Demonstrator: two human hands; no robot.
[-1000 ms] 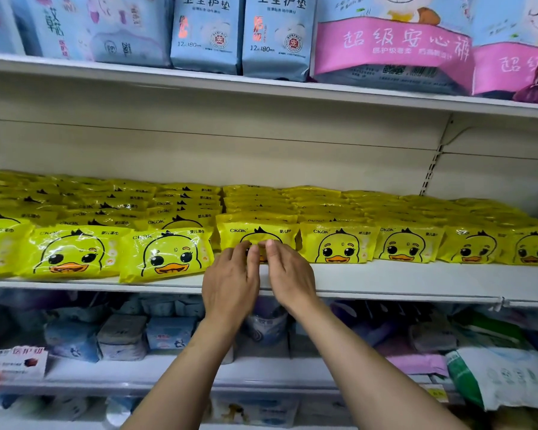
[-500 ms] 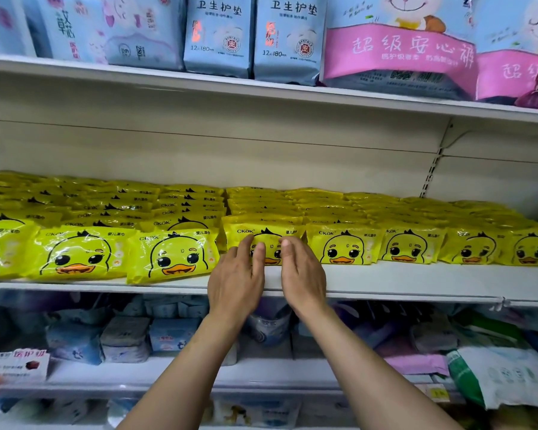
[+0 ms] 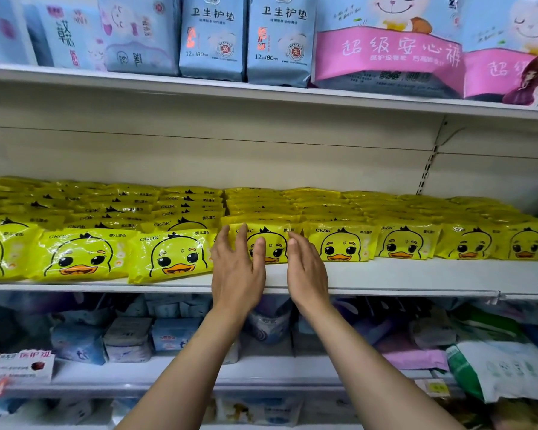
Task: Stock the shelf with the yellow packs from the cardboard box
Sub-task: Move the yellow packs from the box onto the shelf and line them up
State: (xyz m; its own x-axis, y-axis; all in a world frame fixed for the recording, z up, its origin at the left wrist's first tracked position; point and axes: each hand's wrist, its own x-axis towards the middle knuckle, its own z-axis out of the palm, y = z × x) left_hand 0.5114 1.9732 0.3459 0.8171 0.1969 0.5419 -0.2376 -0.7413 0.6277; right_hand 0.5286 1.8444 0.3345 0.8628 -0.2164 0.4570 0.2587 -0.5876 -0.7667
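- The left hand has its fingers straight and spread a little, the tips lying against the front face of one yellow pack; it grips nothing.
- The right hand is just beside it, fingers straight and close together, held edge-on at the right side of the same pack. Whether its fingertips truly touch the wrapper I cannot tell.
- That pack stands at the front of a row on the middle shelf, between a neighbour to its right and a larger-looking pack to its left that sits nearer the shelf edge.
- Behind and to both sides, rows of yellow packs fill the shelf; the cardboard box is not in view.
- Judging by the shiny, crinkled film, each pack is light, soft and somewhat slippery, and would bend if pinched at a corner. Taking it by both short ends, or pushing flat on its face, looks safest.
- Blue and pink packets stand on the shelf above.
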